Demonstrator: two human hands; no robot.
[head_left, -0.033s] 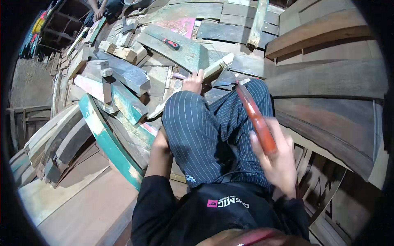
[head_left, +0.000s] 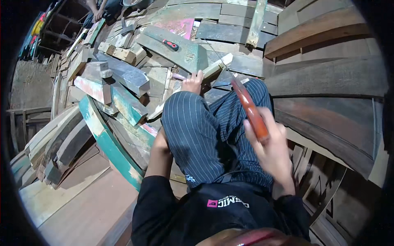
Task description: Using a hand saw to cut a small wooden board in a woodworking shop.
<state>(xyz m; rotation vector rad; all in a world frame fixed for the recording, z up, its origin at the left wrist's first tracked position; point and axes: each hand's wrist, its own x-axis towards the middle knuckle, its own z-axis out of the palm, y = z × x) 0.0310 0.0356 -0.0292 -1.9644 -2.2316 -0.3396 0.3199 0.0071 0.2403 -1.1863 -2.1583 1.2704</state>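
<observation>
My right hand (head_left: 264, 143) is closed around the orange-red handle (head_left: 250, 110) of a hand tool. Its thin, saw-like blade (head_left: 227, 69) lies across the upper end of a pale timber piece (head_left: 217, 64); its exact shape is hard to make out. My left hand (head_left: 192, 84), beyond my raised left knee, grips that same timber, its fingers partly hidden. A short light-purple object (head_left: 178, 76) sits just left of those fingers. Beyond, a red-and-black handled tool (head_left: 170, 45) lies on a grey-green board (head_left: 188, 57).
Loose blocks (head_left: 92, 88) and a long teal board (head_left: 115, 156) lie to my left, beside stacked planks (head_left: 61, 135). Dark wooden boards and beams (head_left: 324, 78) line the right. An upright pale post (head_left: 256, 24) stands ahead. Another person's hands (head_left: 97, 12) show at top left.
My right hand and the orange-red tool have moved slightly forward, toward the pale timber. My left hand stays in place.
</observation>
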